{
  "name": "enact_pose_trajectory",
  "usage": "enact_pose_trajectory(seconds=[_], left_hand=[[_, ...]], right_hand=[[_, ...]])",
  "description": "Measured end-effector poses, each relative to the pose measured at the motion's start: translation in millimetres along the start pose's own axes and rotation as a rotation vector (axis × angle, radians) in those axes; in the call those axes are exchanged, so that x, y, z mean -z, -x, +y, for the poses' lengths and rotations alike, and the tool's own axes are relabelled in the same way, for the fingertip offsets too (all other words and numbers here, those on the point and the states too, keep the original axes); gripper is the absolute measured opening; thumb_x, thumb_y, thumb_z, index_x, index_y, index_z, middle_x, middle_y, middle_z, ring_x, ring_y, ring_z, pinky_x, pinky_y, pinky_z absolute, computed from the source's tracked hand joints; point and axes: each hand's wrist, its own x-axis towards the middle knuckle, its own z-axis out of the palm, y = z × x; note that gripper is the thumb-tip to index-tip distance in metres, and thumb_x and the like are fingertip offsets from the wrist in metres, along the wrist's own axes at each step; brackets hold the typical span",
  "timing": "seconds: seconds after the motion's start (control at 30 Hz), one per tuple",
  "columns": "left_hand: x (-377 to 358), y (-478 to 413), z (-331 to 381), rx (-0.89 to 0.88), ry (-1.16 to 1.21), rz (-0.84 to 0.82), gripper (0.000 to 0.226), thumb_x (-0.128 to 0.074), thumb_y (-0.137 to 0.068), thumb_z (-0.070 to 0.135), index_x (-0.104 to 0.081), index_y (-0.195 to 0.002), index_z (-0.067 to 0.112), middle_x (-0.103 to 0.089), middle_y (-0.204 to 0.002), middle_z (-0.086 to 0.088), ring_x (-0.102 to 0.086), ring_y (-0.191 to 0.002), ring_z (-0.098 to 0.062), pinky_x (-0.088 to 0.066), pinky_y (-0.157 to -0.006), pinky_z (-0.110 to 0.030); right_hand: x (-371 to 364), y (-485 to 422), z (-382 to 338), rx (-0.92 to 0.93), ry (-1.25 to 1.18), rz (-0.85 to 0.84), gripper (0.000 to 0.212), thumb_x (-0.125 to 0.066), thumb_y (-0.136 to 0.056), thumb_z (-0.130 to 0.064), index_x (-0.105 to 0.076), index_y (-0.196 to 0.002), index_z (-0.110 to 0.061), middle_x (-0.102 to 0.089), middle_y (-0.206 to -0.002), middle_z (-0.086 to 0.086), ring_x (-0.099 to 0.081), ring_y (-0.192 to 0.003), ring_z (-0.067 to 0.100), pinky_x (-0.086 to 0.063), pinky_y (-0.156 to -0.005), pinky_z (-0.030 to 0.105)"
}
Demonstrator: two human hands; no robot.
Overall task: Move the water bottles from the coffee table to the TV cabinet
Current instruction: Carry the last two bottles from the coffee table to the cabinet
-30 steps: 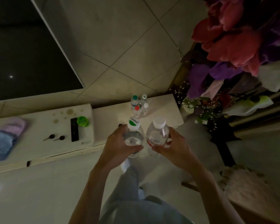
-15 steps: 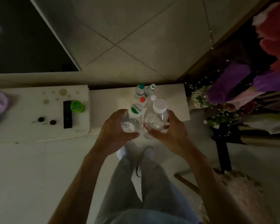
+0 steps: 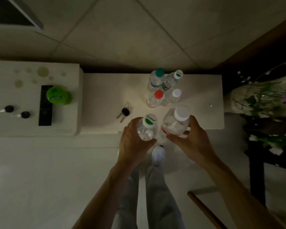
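Our left hand [image 3: 132,143] curls its fingers round 1 green-marked bottle [image 3: 147,128], our right hand [image 3: 191,140] round 1 white-capped bottle [image 3: 175,123], both at the front edge of the TV cabinet [image 3: 106,90], near 4 standing bottles [image 3: 163,91]

Only one bit of print in my feed: a dark cursive brand word on the green-and-white cap [image 3: 150,120] of the small bottle [image 3: 145,133] gripped by the left hand [image 3: 130,143]. First letter looks like C; rest too blurred to spell. Red-trimmed label on the white-capped bottle [image 3: 173,126], held by the right hand [image 3: 189,142]: unreadable.
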Motion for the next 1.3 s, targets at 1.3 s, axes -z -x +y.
enact_pose_trajectory(seconds=[1.3], left_hand=[[-137,-131,-67,-0.124,-0.124,0.109,0.072,-0.084,-0.065,0.019,-0.048,-0.128,0.013,-0.058,-0.119,-0.004,-0.054,-0.109,-0.016,-0.031,-0.073,-0.005]], right_hand=[[-57,-138,135,-0.001,-0.024,0.074,0.084,-0.08,-0.075,-0.013,-0.035,-0.146,-0.019,-0.045,-0.146,0.003,-0.048,-0.129,0.018,-0.046,-0.1,0.029]])
